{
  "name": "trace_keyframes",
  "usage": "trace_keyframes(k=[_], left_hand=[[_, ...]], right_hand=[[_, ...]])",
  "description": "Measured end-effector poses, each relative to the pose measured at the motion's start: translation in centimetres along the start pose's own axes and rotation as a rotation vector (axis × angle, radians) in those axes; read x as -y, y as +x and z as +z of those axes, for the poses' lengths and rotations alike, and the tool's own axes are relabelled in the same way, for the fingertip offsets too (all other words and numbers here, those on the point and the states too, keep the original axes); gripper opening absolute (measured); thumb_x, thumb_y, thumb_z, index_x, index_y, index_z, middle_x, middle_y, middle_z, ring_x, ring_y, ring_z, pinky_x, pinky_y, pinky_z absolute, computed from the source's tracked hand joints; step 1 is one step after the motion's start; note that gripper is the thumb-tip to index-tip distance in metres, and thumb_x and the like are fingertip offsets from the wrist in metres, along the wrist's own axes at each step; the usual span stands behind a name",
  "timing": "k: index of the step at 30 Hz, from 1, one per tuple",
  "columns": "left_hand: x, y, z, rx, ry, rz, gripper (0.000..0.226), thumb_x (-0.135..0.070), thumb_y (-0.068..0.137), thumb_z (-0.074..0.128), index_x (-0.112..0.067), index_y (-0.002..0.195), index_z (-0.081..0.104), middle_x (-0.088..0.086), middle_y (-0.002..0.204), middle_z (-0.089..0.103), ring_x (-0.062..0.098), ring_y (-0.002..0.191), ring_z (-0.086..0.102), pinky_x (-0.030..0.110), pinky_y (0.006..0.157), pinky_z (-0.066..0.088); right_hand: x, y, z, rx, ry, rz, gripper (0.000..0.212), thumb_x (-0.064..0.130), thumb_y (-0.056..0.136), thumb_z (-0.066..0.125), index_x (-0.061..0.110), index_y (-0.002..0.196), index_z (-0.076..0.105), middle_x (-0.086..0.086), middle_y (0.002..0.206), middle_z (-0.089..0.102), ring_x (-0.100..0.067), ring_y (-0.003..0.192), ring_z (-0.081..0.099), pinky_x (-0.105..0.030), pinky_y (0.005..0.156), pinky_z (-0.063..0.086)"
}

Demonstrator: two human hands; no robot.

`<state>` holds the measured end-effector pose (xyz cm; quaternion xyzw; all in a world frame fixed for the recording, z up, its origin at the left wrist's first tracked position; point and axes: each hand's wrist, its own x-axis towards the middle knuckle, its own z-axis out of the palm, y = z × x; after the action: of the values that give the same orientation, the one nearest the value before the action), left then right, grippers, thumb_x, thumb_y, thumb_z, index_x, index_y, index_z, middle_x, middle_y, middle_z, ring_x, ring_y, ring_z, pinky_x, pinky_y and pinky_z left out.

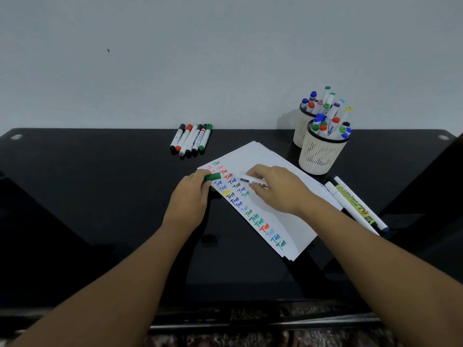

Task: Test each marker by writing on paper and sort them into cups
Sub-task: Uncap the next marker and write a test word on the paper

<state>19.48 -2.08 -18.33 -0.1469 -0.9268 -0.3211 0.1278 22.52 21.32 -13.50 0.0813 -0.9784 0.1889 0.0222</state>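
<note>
The step in hand seems to be the test of one marker. The right hand (276,187) grips a white marker (253,182) with its dark tip pointing left, low over the paper (283,221), near the top of the columns of coloured "Test" words. The left hand (193,194) pinches a green cap (213,176) at the left edge of the sheet, so I judge that this marker is just uncapped, or is about to be capped again. I cannot tell whether the tip touches the paper.

The paper lies at an angle in the middle of the black desk (100,196), and many words are already written on it, so the task looks well advanced. Two cream cups stand far right: the near cup (322,156) and the far cup (302,132) touching behind it, both full of markers. A row of six markers (191,140) lies at the far edge of the desk, apart from the paper; probably they wait for their test. Three loose markers (355,204) lie just right of the paper.

The next move calls for one more word in a free place beside the columns, then to bring the cap onto the tip in a straight line, press it closed, and choose the correct cup according to the result. The cups are crowded, so the marker needs a gap between the others.
</note>
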Motion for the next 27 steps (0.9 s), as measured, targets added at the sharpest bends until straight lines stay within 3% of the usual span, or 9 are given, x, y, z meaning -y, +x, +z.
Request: trace_keyframes(k=[3, 13, 18, 27], left_hand=[[0.2, 0.0, 0.1, -0.005, -0.006, 0.025, 0.023, -0.024, 0.106, 0.049, -0.018, 0.127, 0.057, 0.000, 0.106, 0.063, 0.014, 0.091, 0.053, 0.029, 0.074, 0.041], [0.1, -0.3, 0.0, 0.004, 0.007, 0.107, 0.026, -0.024, 0.106, 0.049, -0.020, 0.129, 0.059, -0.001, 0.110, 0.065, 0.015, 0.094, 0.055, 0.035, 0.077, 0.050], [0.1, -0.4, -0.1, -0.020, -0.029, 0.117, 0.025, -0.025, 0.106, 0.049, -0.022, 0.129, 0.058, -0.002, 0.111, 0.066, 0.015, 0.092, 0.059, 0.038, 0.075, 0.052], [0.1, -0.5, 0.0, -0.022, -0.017, 0.142, 0.026, -0.022, 0.106, 0.050, -0.019, 0.130, 0.058, 0.000, 0.115, 0.066, 0.016, 0.097, 0.058, 0.038, 0.078, 0.052]], right_hand=[[0.1, 0.2, 0.1, -0.017, 0.012, -0.016, 0.025, 0.032, 0.104, 0.057, 0.037, 0.129, 0.059, 0.011, 0.117, 0.069, -0.014, 0.099, 0.061, -0.042, 0.091, 0.051], [-0.1, 0.2, 1.0, -0.021, 0.045, -0.047, 0.026, 0.030, 0.105, 0.058, 0.037, 0.130, 0.058, 0.010, 0.118, 0.068, -0.009, 0.088, 0.056, -0.043, 0.093, 0.050], [-0.3, 0.1, 0.7, -0.075, 0.129, -0.079, 0.025, 0.028, 0.103, 0.061, 0.037, 0.126, 0.060, 0.015, 0.116, 0.066, -0.009, 0.101, 0.057, -0.046, 0.099, 0.046], [-1.3, 0.2, 1.3, -0.103, 0.101, -0.121, 0.024, 0.030, 0.103, 0.059, 0.041, 0.123, 0.059, 0.016, 0.110, 0.066, -0.007, 0.090, 0.054, -0.047, 0.092, 0.046]])
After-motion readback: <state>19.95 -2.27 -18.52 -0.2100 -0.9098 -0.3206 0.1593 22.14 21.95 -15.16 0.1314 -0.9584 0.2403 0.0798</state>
